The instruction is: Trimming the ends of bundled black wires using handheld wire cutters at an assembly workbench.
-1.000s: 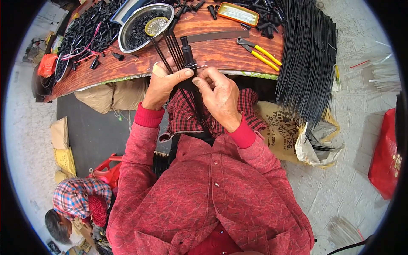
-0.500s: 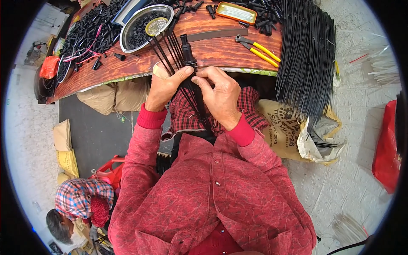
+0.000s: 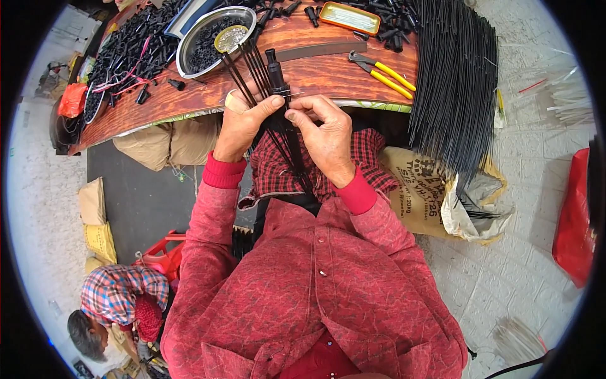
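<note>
My left hand (image 3: 243,126) is closed around a bundle of thin black rods (image 3: 285,148), which fan out above the fingers and run down towards my lap. A black tubular fitting (image 3: 276,68) stands upright beside the rods, with my left thumb pressed against its lower end. A beige plaster covers part of this hand. Thumb and forefinger of my right hand (image 3: 325,129) are pinched just right of the fitting, where a thin wire (image 3: 296,95) shows. The wire's end is hidden by the fingers.
The wooden table (image 3: 189,104) ahead carries a metal bowl (image 3: 184,57) of small black parts, yellow-handled pincers (image 3: 388,76), an orange-rimmed tin (image 3: 350,18) and piled black fittings (image 3: 136,47). Long black rods (image 3: 451,82) hang over its right edge. Someone in a checked shirt (image 3: 123,294) bends low at left.
Both hands shift very slightly, the right one a little left. The fitting and rods tilt a bit with them. Grips stay the same.
</note>
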`<state>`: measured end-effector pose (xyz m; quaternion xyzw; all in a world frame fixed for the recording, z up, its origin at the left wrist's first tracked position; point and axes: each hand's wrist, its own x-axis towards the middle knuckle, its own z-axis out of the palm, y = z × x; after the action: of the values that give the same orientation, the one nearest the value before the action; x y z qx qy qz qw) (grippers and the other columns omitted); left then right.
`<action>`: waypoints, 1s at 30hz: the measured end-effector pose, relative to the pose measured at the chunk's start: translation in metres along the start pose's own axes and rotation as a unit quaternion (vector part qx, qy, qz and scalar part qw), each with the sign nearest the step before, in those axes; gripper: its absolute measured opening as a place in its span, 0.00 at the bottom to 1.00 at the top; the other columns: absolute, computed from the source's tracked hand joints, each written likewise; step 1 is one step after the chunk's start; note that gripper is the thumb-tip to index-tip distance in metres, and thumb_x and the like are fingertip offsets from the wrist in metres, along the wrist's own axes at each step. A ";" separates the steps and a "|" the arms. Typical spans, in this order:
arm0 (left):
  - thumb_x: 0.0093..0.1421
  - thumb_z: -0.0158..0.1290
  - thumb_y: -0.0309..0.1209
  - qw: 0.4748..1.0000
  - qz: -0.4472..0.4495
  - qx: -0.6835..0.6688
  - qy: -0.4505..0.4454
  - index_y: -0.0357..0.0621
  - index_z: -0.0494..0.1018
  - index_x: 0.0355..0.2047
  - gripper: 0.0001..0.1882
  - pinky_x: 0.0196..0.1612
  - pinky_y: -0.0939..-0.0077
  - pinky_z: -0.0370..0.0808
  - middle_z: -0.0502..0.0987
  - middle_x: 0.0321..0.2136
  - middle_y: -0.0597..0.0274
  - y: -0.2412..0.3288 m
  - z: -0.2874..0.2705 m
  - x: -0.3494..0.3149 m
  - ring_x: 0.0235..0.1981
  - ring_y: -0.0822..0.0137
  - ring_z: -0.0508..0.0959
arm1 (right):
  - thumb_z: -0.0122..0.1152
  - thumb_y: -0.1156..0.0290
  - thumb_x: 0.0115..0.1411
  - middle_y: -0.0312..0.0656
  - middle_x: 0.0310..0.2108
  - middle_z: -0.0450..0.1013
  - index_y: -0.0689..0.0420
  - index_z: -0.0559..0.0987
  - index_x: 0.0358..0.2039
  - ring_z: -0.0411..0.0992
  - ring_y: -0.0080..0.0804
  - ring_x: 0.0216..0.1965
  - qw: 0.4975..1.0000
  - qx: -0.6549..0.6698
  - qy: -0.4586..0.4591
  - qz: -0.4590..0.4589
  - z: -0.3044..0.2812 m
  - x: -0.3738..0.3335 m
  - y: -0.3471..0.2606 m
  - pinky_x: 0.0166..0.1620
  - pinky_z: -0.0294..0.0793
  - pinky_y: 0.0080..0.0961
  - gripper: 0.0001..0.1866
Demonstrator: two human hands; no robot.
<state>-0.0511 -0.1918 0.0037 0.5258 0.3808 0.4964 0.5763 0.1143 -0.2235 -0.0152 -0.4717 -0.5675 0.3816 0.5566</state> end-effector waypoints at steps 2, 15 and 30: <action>0.59 0.61 0.25 1.000 0.007 0.009 0.007 0.35 0.76 0.51 0.19 0.46 0.76 0.76 0.81 0.41 0.61 -0.004 -0.001 0.001 0.39 0.72 0.79 | 0.68 0.81 0.55 0.38 0.32 0.78 0.63 0.81 0.34 0.77 0.22 0.31 1.000 -0.012 0.006 -0.012 0.001 0.001 0.000 0.36 0.77 0.19 0.06; 0.61 0.58 0.25 1.000 0.004 0.029 -0.010 0.34 0.75 0.51 0.17 0.44 0.78 0.76 0.81 0.41 0.62 0.001 0.007 0.009 0.39 0.74 0.78 | 0.67 0.81 0.55 0.37 0.30 0.76 0.63 0.82 0.32 0.76 0.20 0.30 0.999 -0.023 0.031 -0.010 0.002 0.004 0.000 0.35 0.75 0.18 0.04; 0.60 0.61 0.25 0.999 -0.019 -0.019 -0.041 0.35 0.75 0.52 0.20 0.50 0.74 0.77 0.81 0.42 0.59 -0.003 -0.008 0.003 0.44 0.70 0.80 | 0.66 0.78 0.59 0.35 0.31 0.76 0.63 0.76 0.36 0.74 0.17 0.31 0.989 0.050 -0.016 0.136 0.005 -0.002 0.008 0.36 0.75 0.16 0.07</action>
<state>-0.0575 -0.1865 -0.0001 0.5274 0.3578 0.4702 0.6106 0.1099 -0.2228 -0.0236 -0.5100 -0.4876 0.4889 0.5130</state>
